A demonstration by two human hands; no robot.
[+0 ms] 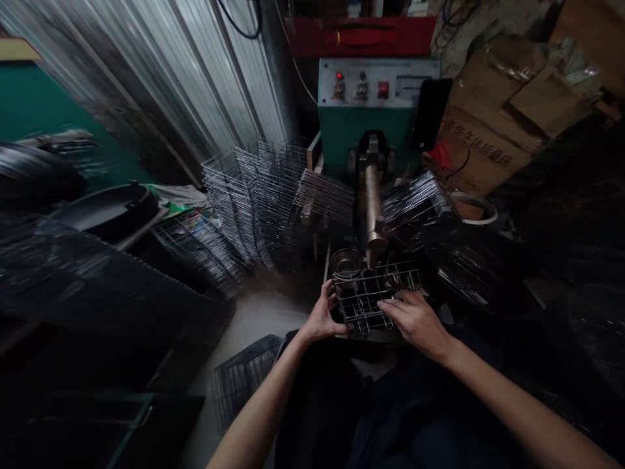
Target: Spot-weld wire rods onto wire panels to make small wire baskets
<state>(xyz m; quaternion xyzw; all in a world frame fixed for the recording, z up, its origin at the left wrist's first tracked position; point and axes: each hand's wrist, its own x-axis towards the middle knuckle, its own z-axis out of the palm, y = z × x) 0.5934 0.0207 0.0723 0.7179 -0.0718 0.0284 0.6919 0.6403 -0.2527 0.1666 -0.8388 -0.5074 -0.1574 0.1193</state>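
Forearms (263, 397): bare, over dark clothing (322, 410).
Hands: left hand (321, 319) pinching wire grid (365, 305) by its left edge; right hand (415, 319) bunched over it (grip unclear).
Wire grid: near tapered metal rod (374, 202).
Around: stacked mesh racks (258, 195), creased cardboard box (488, 143).

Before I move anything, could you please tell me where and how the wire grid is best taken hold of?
Take the wire grid, probably, by its left edge, coming from the left: it is an open wire frame, and the left hand spans that edge. The far side looks worse, since the rod of the green machine points down towards it.
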